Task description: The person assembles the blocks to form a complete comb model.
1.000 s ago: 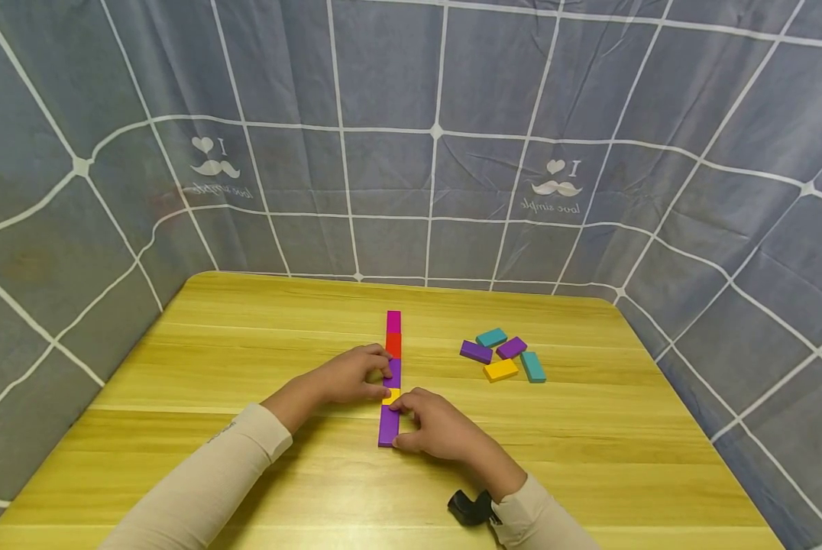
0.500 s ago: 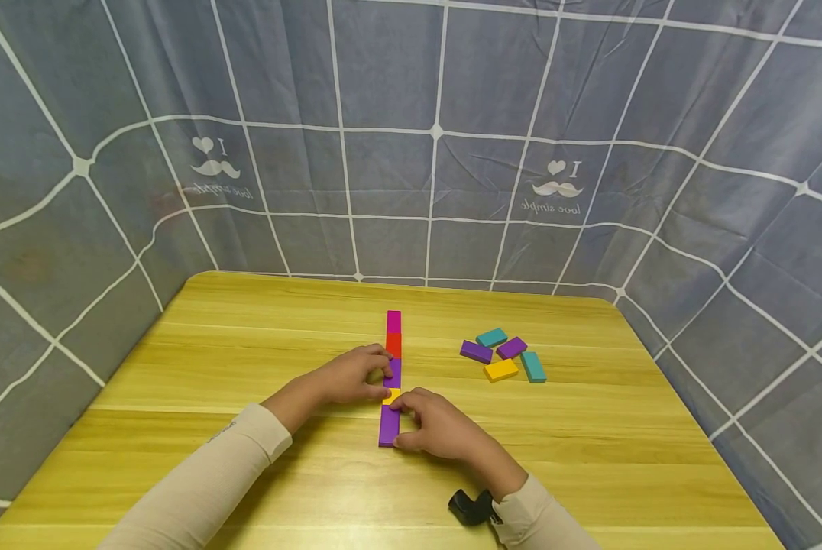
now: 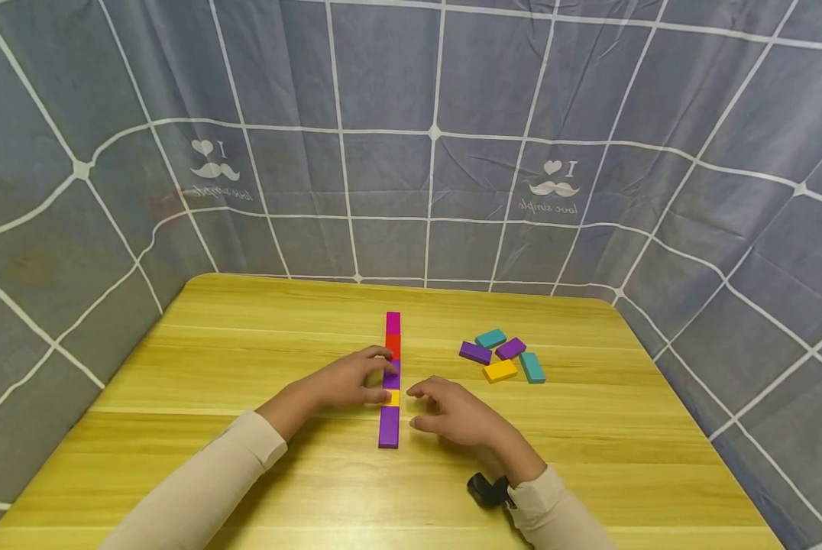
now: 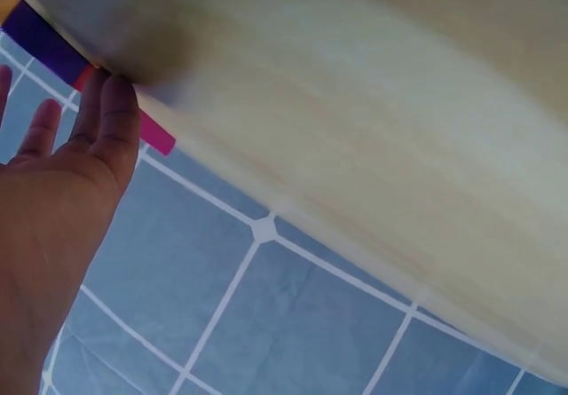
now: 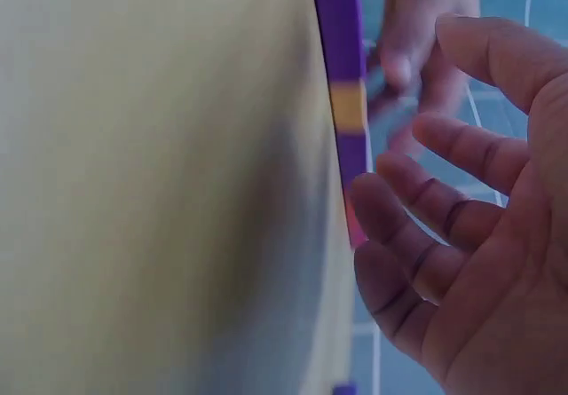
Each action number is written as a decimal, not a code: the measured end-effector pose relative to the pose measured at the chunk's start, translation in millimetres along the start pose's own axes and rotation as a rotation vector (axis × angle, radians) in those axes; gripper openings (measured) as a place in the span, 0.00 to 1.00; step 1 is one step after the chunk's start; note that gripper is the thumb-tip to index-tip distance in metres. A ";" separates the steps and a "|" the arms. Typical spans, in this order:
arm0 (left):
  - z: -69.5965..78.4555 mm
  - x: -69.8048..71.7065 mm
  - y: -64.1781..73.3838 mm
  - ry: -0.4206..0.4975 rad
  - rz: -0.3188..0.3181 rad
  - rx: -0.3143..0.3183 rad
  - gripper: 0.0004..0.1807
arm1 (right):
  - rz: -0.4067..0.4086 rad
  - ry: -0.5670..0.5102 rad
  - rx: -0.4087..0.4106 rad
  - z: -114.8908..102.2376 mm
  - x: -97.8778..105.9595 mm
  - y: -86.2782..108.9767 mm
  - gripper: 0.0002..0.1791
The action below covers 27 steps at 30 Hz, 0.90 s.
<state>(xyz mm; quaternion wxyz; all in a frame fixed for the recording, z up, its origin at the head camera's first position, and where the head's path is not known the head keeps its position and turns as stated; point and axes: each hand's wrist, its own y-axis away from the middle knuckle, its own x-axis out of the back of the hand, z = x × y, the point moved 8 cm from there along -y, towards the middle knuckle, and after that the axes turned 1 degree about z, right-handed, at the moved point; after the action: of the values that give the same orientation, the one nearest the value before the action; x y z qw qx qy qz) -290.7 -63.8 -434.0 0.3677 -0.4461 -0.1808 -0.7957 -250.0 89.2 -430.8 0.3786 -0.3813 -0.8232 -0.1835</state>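
Observation:
A straight line of flat blocks runs away from the person on the table: a purple block [image 3: 389, 428] nearest, then yellow [image 3: 394, 398], purple [image 3: 395, 379], red [image 3: 393, 346] and a magenta block [image 3: 393, 323] farthest. The left hand [image 3: 347, 380] lies along the line's left side, thumb by the yellow block and fingertips at the purple and red ones. Its fingers look relaxed in the left wrist view. Just right of the line is the right hand [image 3: 461, 414], apart from the blocks, holding nothing, thumb and fingers spread in the right wrist view.
Right of the line lie several loose blocks: a teal block [image 3: 490, 338], purple blocks [image 3: 476, 352], a yellow block [image 3: 499, 371] and another teal block [image 3: 532, 367]. A black wrist device [image 3: 487, 490] sits at the right cuff. A grey gridded curtain [image 3: 383, 176] surrounds the wooden table [image 3: 280, 328].
The right hand has let go of the nearest purple block and moved off to the right, its fingers spreading. The left hand stays nearly in place, and the line of blocks looks unchanged.

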 end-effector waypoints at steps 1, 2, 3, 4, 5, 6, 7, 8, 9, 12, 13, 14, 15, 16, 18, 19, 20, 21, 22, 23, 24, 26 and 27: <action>0.4 -0.5 1.9 0.002 -0.003 0.008 0.23 | 0.017 0.009 0.002 3.6 5.8 0.9 0.24; 1.3 -0.7 3.7 0.005 -0.006 0.014 0.23 | 0.034 0.015 -0.001 7.3 12.1 2.1 0.24; 1.8 -1.0 5.4 0.004 -0.008 0.021 0.23 | 0.055 0.026 -0.006 11.6 18.6 3.4 0.24; 2.9 -1.2 7.1 0.000 -0.010 0.025 0.23 | 0.075 0.029 -0.013 15.8 25.2 4.6 0.24; 4.0 -1.3 8.6 -0.005 -0.010 0.027 0.22 | 0.096 0.032 -0.019 20.3 32.0 5.8 0.24; 5.3 -1.4 10.0 -0.013 -0.008 0.025 0.22 | 0.118 0.035 -0.025 25.1 38.9 6.9 0.24; 6.9 -1.4 11.3 -0.017 -0.007 0.020 0.22 | 0.142 0.042 -0.029 29.8 45.9 8.1 0.24; 8.4 -1.6 12.5 -0.022 -0.009 0.016 0.22 | 0.164 0.039 -0.036 34.8 52.6 9.1 0.24; 10.0 -1.9 13.6 -0.025 -0.011 0.009 0.22 | 0.188 0.041 -0.042 39.9 59.2 10.1 0.23; 15.4 -2.6 16.3 -0.023 -0.017 -0.010 0.21 | 0.252 0.048 -0.062 57.2 77.0 12.4 0.22; 16.2 -3.0 16.9 -0.027 -0.019 -0.013 0.21 | 0.271 0.056 -0.074 63.2 82.0 12.6 0.21; 17.0 -3.3 17.2 -0.029 -0.021 -0.014 0.21 | 0.286 0.054 -0.084 69.0 86.5 12.6 0.21; 17.7 -3.8 17.3 -0.035 -0.022 -0.016 0.21 | 0.297 0.059 -0.097 74.8 90.2 12.9 0.20; 17.8 -4.1 17.1 -0.041 -0.023 -0.015 0.21 | 0.304 0.060 -0.112 80.5 93.2 13.0 0.20; 17.1 -5.1 16.7 -0.052 -0.023 -0.011 0.21 | 0.312 0.063 -0.145 90.4 97.1 12.5 0.20; 16.7 -5.5 16.3 -0.054 -0.021 -0.009 0.21 | 0.312 0.065 -0.155 95.0 98.0 11.5 0.19; 16.1 -6.1 15.9 -0.055 -0.021 -0.006 0.21 | 0.307 0.065 -0.160 98.4 98.5 10.5 0.19; 15.3 -6.6 15.6 -0.055 -0.019 -0.002 0.21 | 0.300 0.071 -0.166 101.5 98.5 9.4 0.18; 14.7 -6.8 15.5 -0.052 -0.019 0.003 0.20 | 0.296 0.079 -0.170 104.0 98.3 7.9 0.17; 14.2 -7.0 15.4 -0.052 -0.018 0.006 0.20 | 0.290 0.091 -0.171 105.9 97.9 6.1 0.16; 13.9 -7.2 15.7 -0.050 -0.018 0.009 0.20 | 0.285 0.097 -0.169 107.5 97.2 4.3 0.15; 13.3 -7.4 16.3 -0.043 -0.019 0.016 0.20 | 0.276 0.124 -0.165 109.5 95.8 1.0 0.13; 12.8 -7.4 16.6 -0.042 -0.020 0.020 0.20 | 0.275 0.138 -0.168 110.3 95.3 -0.2 0.13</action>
<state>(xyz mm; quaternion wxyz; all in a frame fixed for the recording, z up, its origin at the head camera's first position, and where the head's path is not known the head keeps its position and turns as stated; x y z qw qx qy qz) -268.4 -63.8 -434.1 0.3602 -0.4573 -0.2007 -0.7880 -343.8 200.8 -429.3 0.4225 -0.5072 -0.7170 -0.2239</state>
